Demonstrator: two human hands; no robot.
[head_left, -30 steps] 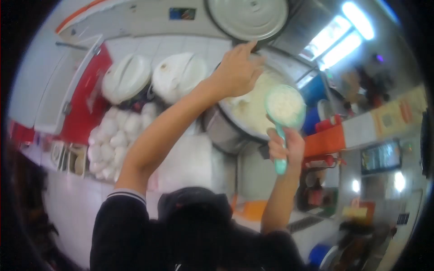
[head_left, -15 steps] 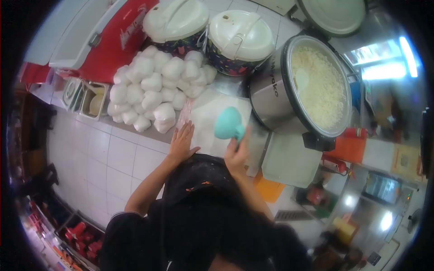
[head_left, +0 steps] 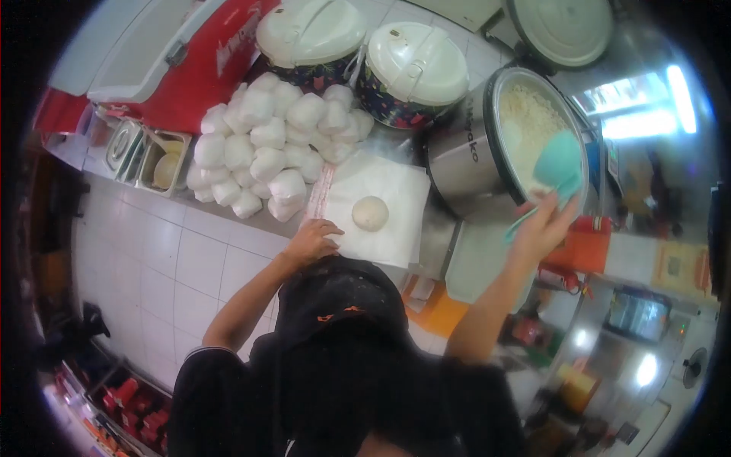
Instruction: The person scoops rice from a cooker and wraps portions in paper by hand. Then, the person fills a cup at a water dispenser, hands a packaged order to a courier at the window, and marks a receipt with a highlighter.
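My right hand [head_left: 544, 225] grips the handle of a turquoise rice scoop [head_left: 560, 161], whose bowl is over the lower part of a large rice cooker [head_left: 464, 152]. White cooked rice [head_left: 529, 114] fills the tilted-looking pot. A round mound of rice [head_left: 370, 214] sits on a stack of white paper sheets [head_left: 400, 183]. At the stack's near left corner, my left hand [head_left: 312, 241] has its fingers curled in at the paper's edge. Past that hand lies a big pile of white wrapped bundles [head_left: 266, 137].
Two lidded, flower-patterned pots [head_left: 415, 68] stand behind the paper. Left of the bundles is a metal container [head_left: 166, 164] with a utensil in it, near a red cooler [head_left: 183, 99]. A pale tray [head_left: 487, 263] lies below the cooker.
My right hand has swung right with the scoop, from above the paper to the cooker. A rice mound now shows on the paper. My left hand's spread fingers have curled in.
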